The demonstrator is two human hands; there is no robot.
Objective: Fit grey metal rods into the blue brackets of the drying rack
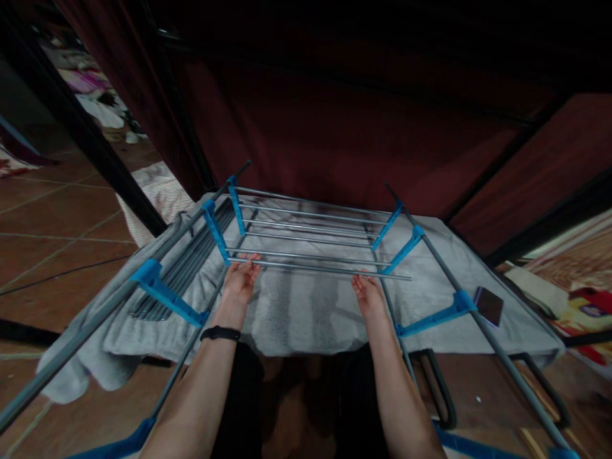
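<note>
A folding drying rack (306,242) of grey metal rods and blue plastic joints stands in front of me, over a grey towel-covered surface (296,312). My left hand (240,280), with a black band on the wrist, reaches up from below and curls its fingers round the nearest rod (310,268) of the upper rack section. My right hand (367,293) is raised under the same rod further right, fingers bent up at it; whether they close round it is hard to see.
A dark phone (488,306) lies on the grey towel at the right. Dark red curtains (335,127) hang behind the rack. Tiled floor (52,236) with scattered clothes lies to the left, a patterned rug (574,280) at the right.
</note>
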